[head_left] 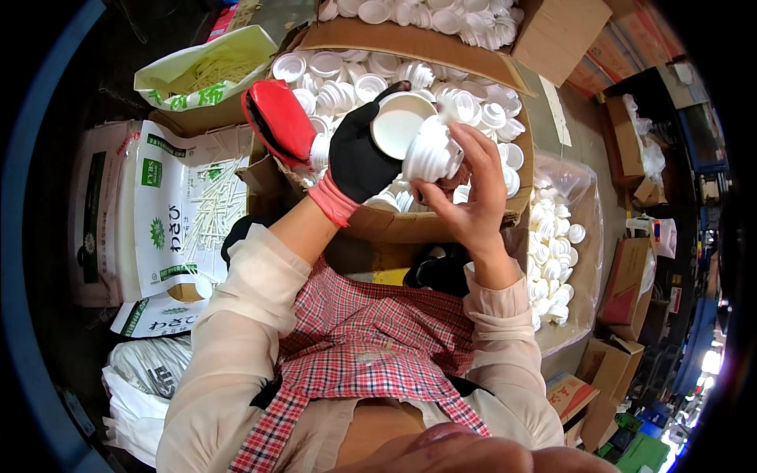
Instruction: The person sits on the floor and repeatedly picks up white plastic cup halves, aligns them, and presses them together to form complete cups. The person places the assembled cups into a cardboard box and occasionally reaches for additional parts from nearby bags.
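Observation:
My left hand (359, 154), in a black glove with a pink cuff, is wrapped round a round white plastic cap (400, 124) whose hollow side faces up. Close against it, my bare right hand (481, 189) grips a ridged white plastic piece (432, 156), its tip slightly blurred, between thumb and fingers. Whether this is one piece or several stacked caps I cannot tell. Both hands are over a cardboard box (378, 225) filled with similar loose white caps (335, 98). A red padded object (280, 122) lies left of the gloved hand, over the box's edge.
Behind the box stands another carton of white pieces (441, 16). A plastic-lined box (579, 307) at the right holds smaller white parts (552, 260). At the left, thin white sticks (213, 209) lie on printed sheeting, below an open bag (213, 71) of pale strands.

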